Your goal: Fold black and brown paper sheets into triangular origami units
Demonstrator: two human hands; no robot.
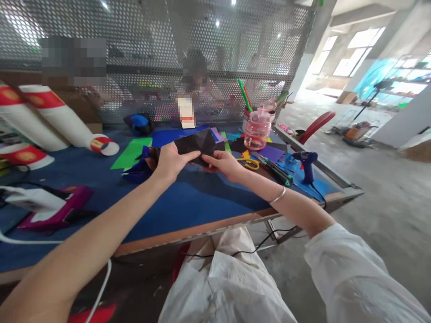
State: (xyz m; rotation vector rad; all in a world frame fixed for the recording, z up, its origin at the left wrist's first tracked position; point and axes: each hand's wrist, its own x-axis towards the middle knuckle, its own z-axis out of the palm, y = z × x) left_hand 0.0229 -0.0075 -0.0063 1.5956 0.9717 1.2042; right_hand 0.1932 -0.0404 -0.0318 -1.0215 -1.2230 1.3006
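Observation:
A folded piece of black paper [197, 142] is held up above the blue table [202, 197], with creases showing on its face. My left hand [171, 160] pinches its left part, the thumb lying along the lower edge. At the lower right edge, my right hand [225, 164] grips the same paper between thumb and fingers. The two thumb tips nearly meet. Just left of my left hand lies a dark blue crumpled paper piece [138, 170]. Behind the black paper are blue and green sheets.
Yellow-handled scissors [251, 163], a cutter [276, 170], a pink bottle [257, 130] and a blue glue gun [307, 166] are at the right. White-and-red tubes [57, 116] and a purple box [57, 208] stand left. A perforated metal screen [141, 54] rises behind.

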